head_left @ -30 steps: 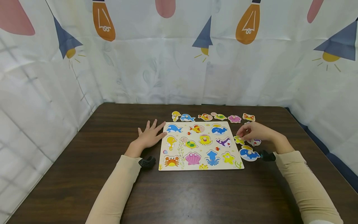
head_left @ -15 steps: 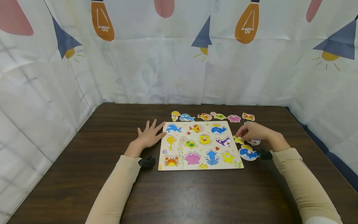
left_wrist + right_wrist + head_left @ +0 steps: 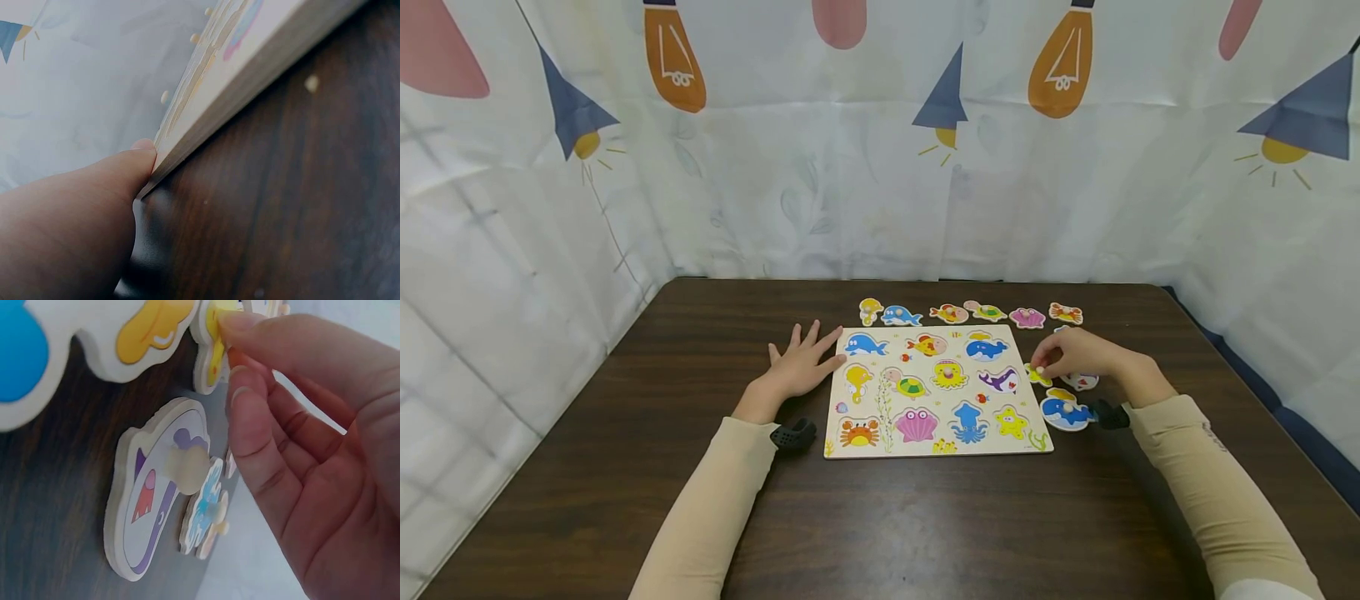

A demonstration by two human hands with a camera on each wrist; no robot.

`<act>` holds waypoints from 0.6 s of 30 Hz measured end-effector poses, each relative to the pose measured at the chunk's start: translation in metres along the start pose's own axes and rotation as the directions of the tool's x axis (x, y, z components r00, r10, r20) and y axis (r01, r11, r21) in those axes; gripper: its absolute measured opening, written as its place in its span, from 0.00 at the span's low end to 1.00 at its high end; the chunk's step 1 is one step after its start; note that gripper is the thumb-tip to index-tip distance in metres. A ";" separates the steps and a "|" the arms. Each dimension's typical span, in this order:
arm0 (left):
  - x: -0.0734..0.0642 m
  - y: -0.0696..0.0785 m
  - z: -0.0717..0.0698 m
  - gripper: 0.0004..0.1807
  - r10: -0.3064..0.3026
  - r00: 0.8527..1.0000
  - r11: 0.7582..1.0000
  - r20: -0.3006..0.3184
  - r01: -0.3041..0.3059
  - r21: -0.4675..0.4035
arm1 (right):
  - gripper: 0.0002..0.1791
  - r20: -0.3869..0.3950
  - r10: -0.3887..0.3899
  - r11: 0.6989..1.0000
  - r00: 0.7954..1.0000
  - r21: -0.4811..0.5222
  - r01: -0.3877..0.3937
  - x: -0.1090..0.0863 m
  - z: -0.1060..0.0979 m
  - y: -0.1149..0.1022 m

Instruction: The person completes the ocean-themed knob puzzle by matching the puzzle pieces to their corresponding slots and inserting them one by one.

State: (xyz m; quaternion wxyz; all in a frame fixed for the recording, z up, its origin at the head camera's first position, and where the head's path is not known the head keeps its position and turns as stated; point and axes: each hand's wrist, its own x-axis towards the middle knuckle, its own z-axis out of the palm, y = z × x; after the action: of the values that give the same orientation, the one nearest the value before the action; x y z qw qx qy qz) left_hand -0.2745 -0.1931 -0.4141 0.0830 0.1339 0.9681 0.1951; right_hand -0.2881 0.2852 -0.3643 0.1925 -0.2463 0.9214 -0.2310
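My left hand (image 3: 801,364) lies with fingers spread at the left edge of a wooden sea-animal puzzle board (image 3: 955,411). In the left wrist view the thumb (image 3: 134,164) touches the board's side. Just past the board's right edge, my right hand (image 3: 1078,352) pinches a yellow starfish puzzle piece (image 3: 1038,377) between thumb and fingers. The fingertips partly cover this piece (image 3: 214,359) in the right wrist view. Below that hand are a purple-and-white whale piece (image 3: 159,500) with a round knob and a blue whale piece (image 3: 1066,414). A yellow octopus piece (image 3: 950,375) with a knob sits in the board.
Along the board's far side lie loose pieces: a seahorse (image 3: 870,311), a blue whale (image 3: 901,315), a fish (image 3: 949,313), a turtle (image 3: 987,312), a pink shell (image 3: 1027,317) and a crab (image 3: 1066,313). A blue piece (image 3: 209,509) lies beyond the purple whale. All rest on a dark wooden table (image 3: 880,525).
The right fingertips and the starfish piece have shifted very slightly left toward the board. The left hand and the board stay as they were.
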 end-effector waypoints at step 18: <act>0.000 0.001 -0.001 0.39 0.001 1.000 1.000 0.000 -0.001 0.005 | 0.06 -0.050 -0.010 1.000 0.999 -0.029 0.008 -0.013 -0.001 -0.014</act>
State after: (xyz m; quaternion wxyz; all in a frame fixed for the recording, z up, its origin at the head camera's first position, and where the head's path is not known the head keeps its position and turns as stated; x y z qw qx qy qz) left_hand -0.2739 -0.1922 -0.4130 0.0824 0.1344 0.9686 0.1925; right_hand -0.2727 0.2816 -0.3529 0.1648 -0.2474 0.9280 -0.2248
